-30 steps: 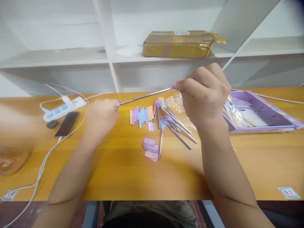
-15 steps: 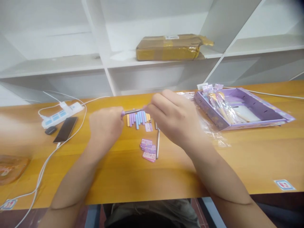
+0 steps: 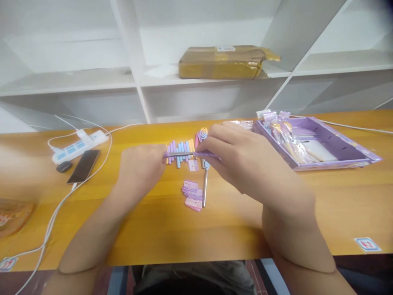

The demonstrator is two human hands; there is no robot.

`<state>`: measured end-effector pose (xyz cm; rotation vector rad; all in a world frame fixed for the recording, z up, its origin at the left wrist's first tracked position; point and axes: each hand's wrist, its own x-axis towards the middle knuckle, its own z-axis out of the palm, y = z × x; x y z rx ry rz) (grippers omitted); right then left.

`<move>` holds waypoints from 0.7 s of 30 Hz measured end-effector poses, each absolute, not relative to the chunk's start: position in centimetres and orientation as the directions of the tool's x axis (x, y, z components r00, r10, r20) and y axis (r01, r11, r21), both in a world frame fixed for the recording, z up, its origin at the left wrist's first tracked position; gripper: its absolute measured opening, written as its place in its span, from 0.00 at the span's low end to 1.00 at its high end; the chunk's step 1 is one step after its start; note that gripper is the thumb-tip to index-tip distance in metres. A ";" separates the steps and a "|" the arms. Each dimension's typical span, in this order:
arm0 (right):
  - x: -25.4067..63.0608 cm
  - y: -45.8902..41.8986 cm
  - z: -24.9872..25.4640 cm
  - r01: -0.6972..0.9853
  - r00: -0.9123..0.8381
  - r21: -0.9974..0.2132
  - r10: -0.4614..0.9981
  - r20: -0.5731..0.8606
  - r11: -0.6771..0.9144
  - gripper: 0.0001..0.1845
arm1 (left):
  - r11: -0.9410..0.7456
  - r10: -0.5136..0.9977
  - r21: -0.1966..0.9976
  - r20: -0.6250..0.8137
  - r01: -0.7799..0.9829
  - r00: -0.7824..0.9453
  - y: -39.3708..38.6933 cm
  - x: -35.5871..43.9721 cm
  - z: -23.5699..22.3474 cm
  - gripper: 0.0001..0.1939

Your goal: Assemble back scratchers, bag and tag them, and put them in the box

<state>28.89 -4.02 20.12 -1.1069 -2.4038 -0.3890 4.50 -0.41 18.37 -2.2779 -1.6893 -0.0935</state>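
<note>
A thin metal rod with purple ends stretches level between my two hands above the table. My left hand is closed around its purple left end. At the right end, my right hand pinches a flat purple piece, and its fingertips are partly hidden. Just behind the rod lies a row of purple, blue and orange sticks. Nearer me are a small pile of pink-purple cards and a longer silver tube. Beside my right fingers shows a multicoloured ribbed thing, partly covered.
A purple box with bagged brushes stands right, near clear plastic wrap. On the left are a white power strip, a phone, cables and an orange tray. A taped carton rests on the shelf behind.
My right hand has turned and shifted slightly right, exposing the flat purple piece and the ribbed thing behind. My left hand has moved a little right and down. The rod now lies more level.
</note>
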 end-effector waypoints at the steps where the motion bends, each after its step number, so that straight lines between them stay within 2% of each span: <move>1: 28.8 -4.1 20.0 0.769 -0.577 0.060 0.651 0.493 0.637 0.12 | -0.261 0.928 -0.195 0.220 0.945 0.302 -0.6 4.6 18.5 0.12; 7: 27.6 -4.8 19.4 0.778 -0.607 0.087 0.710 0.358 0.622 0.14 | -0.226 0.940 -0.197 0.214 0.954 0.267 -1.7 4.8 19.2 0.13; 9: 27.3 -5.0 19.3 0.786 -0.594 0.085 0.711 0.375 0.612 0.15 | -0.215 0.945 -0.195 0.208 0.957 0.254 -1.7 4.6 19.4 0.13; 15: 26.4 -4.6 19.5 0.810 -0.500 -0.030 0.715 0.488 0.586 0.08 | -0.204 0.963 -0.190 0.137 0.960 0.232 -1.2 3.8 19.8 0.16; 21: 26.4 -3.6 18.9 0.775 -0.531 0.050 0.605 0.594 0.630 0.13 | -0.162 0.953 -0.221 0.216 0.962 0.211 -1.6 2.7 20.1 0.15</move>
